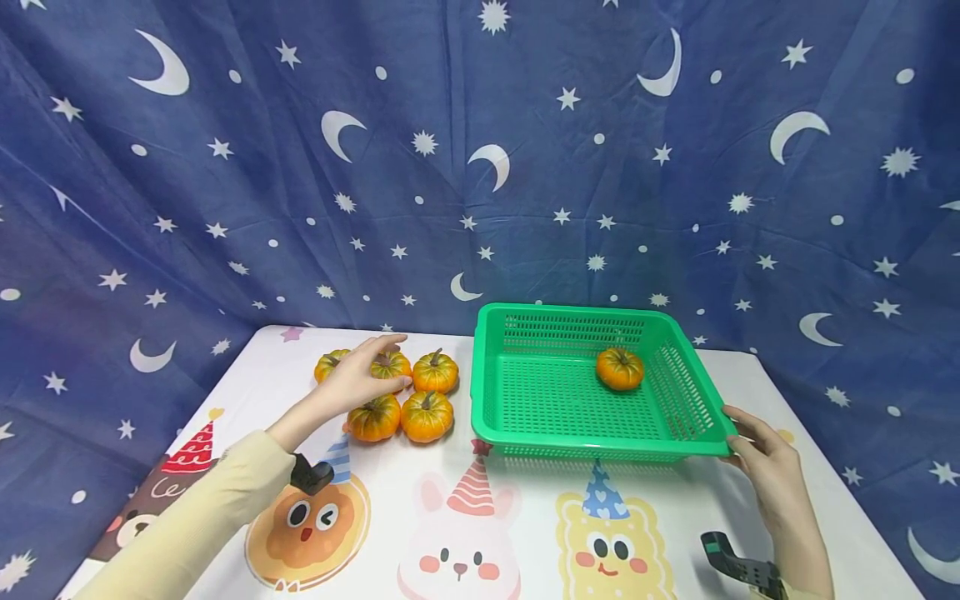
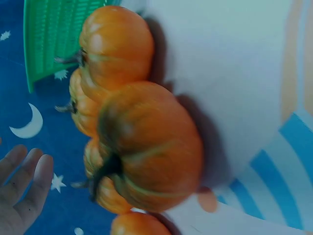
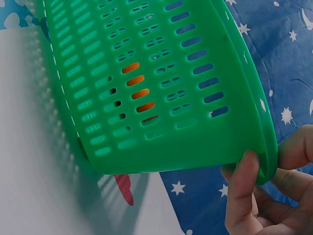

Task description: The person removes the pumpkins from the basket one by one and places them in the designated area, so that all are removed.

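Several small orange pumpkins (image 1: pixel 427 417) sit clustered on the left part of the table, with dark stems. My left hand (image 1: pixel 352 385) is over the cluster, fingers spread apart from the thumb, holding nothing; it partly covers the pumpkins at the back left. In the left wrist view its fingers (image 2: pixel 36 183) show beside a pumpkin (image 2: pixel 151 147) with a dark stem. A green plastic basket (image 1: pixel 570 444) stands to the right, and one pumpkin (image 1: pixel 620 369) lies inside toward its back right. My right hand (image 1: pixel 772 462) pinches the basket's front right rim corner between thumb and fingers.
The white tablecloth (image 1: pixel 555 500) bears cartoon faces and party hats along the front. Behind the table hangs a blue curtain (image 1: pixel 420 192) with moons and stars, close to the basket's back edge. Each wrist wears a dark camera mount.
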Tool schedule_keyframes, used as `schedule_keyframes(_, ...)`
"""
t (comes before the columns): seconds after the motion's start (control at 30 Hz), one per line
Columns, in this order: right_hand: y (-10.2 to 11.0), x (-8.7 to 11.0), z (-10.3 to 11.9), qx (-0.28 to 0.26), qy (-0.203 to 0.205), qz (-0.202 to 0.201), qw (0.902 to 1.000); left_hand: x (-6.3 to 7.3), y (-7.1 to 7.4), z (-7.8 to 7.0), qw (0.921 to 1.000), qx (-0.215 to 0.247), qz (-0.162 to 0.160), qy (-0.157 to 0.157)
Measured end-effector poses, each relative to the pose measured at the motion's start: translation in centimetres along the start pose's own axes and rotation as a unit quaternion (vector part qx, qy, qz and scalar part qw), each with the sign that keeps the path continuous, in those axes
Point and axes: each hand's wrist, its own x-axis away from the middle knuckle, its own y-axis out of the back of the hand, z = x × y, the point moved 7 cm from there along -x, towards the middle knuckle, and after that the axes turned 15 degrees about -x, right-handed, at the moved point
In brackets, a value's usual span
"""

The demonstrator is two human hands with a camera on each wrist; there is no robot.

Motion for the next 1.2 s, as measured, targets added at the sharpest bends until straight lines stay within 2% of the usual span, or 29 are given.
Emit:
schedule_keyframes(0.17, 0.1, -0.1, -0.5, -0.023, -0.002, -0.007, 0.9997, -1.0, 0.0, -1.6, 0.9997, 0.017, 0.014, -0.006)
schedule_keyframes(0.37, -0.1, 0.1, 0.1, 0.005, -0.005, 0.011, 0.9999, -2.3, 0.0, -3.8, 0.9989, 0.022, 0.027, -0.031)
schedule_keyframes(0.8, 0.0, 0.3, 0.3, 0.002, -0.005, 0.018, 0.9998, -6.1, -0.9, -8.9, 0.9961, 0.023, 0.048, -0.07)
schedule_keyframes(1.07, 0.0, 0.1, 0.2, 0.006, -0.005, 0.01, 0.9999, -8.1, -1.2, -11.9, 0.9934, 0.022, 0.056, -0.098)
schedule_keyframes(1.1, 0.1, 0.1, 0.0, -0.013, -0.002, 0.003, 0.9999, -8.3, -1.3, -12.3, 0.9931, 0.023, 0.056, -0.1)
schedule_keyframes(1.2, 0.3, -0.4, -0.8, -0.015, -0.001, -0.001, 0.9999, -9.1, -1.6, -13.5, 0.9917, 0.023, 0.059, -0.112)
